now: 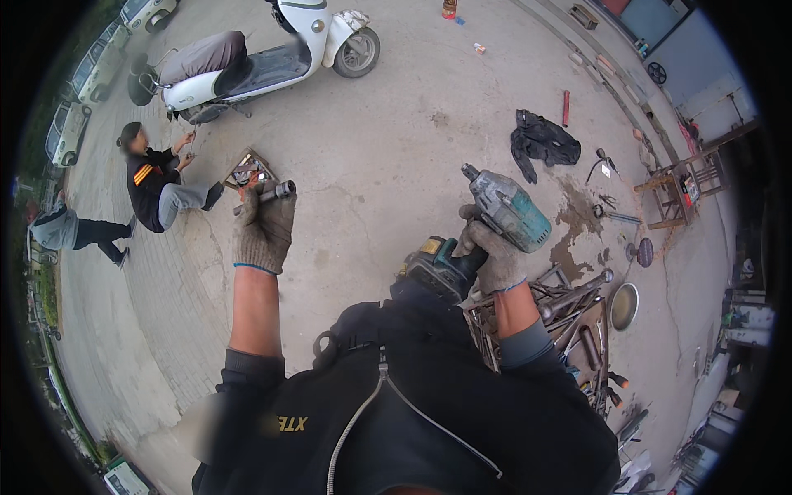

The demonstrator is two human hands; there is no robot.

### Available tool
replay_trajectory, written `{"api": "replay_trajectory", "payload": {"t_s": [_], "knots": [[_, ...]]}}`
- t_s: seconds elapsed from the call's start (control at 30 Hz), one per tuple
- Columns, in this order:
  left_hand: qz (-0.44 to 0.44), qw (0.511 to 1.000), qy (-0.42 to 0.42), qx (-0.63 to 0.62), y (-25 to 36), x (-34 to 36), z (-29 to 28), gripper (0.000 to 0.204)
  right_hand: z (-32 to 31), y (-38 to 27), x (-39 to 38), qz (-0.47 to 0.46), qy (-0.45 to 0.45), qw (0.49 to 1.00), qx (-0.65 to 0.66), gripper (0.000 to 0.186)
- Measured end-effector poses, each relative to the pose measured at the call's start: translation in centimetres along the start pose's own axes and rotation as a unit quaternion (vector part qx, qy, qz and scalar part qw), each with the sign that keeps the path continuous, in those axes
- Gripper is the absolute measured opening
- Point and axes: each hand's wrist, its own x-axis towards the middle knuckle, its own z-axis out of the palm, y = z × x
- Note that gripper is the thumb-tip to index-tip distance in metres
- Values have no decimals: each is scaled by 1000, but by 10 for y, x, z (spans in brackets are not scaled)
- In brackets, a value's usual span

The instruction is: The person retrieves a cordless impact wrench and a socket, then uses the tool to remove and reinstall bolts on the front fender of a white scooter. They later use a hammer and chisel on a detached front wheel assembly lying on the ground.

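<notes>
Impact wrench (513,210) teal and grey — battery (436,269) black with yellow patch; socket (285,189) dull grey; gloves (266,235) greyish-brown, left cuff (257,268) blue-edged — scooter (272,70) mostly white.

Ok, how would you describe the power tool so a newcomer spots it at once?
From the white scooter at the top, go down and right to the person's gloved right hand. The power tool is gripped there by its handle, nose pointing up and left. Its bulky grey-and-teal body sets it apart from the black cloth beyond it and the metal tools below.
</notes>
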Motion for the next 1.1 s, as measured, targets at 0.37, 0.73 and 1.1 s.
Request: {"api": "replay_trajectory", "payload": {"t_s": [0.37, 0.73, 1.1], "knots": [[52, 987, 155, -5, 14, 245, -79, 28, -5, -134, 301, -38, 93, 990, 99, 33], [-165, 983, -37, 69, -103, 648, 177, 32, 3, -263, 606, -54, 255, 945, 198, 22], [-281, 887, -130, 343, -269, 914, 399, 58, -49, -332, 948, -71, 123, 965, 220, 29]]}}
